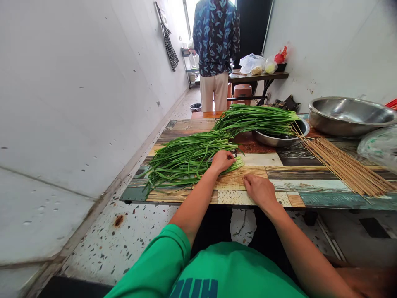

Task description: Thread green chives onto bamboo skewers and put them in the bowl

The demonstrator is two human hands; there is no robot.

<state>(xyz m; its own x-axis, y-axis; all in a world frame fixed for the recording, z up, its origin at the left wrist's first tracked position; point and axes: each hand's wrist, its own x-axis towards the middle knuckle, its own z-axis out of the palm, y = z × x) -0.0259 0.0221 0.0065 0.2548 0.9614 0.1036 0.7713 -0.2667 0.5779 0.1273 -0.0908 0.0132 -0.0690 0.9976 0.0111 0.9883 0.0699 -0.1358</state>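
Observation:
Long green garlic chives (182,155) lie in a loose heap across the table (291,172), their pale ends pointing right. My left hand (221,161) is closed on some chives close to those pale ends. Just right of them, my right hand (260,191) stays low over the table's near edge, its fingers pinched together; whatever they hold is too small to make out. Another bunch of chives (257,118) rests farther back, partly over a metal bowl (279,140). Many thin bamboo skewers (347,163) lie to the right, some tips against that bowl's rim.
A large steel basin (350,116) and a clear plastic bag (381,147) sit at the right. Beyond the table, a person (216,41) stands facing away beside another table (260,77) with bags on it. A white wall (77,82) runs along the left.

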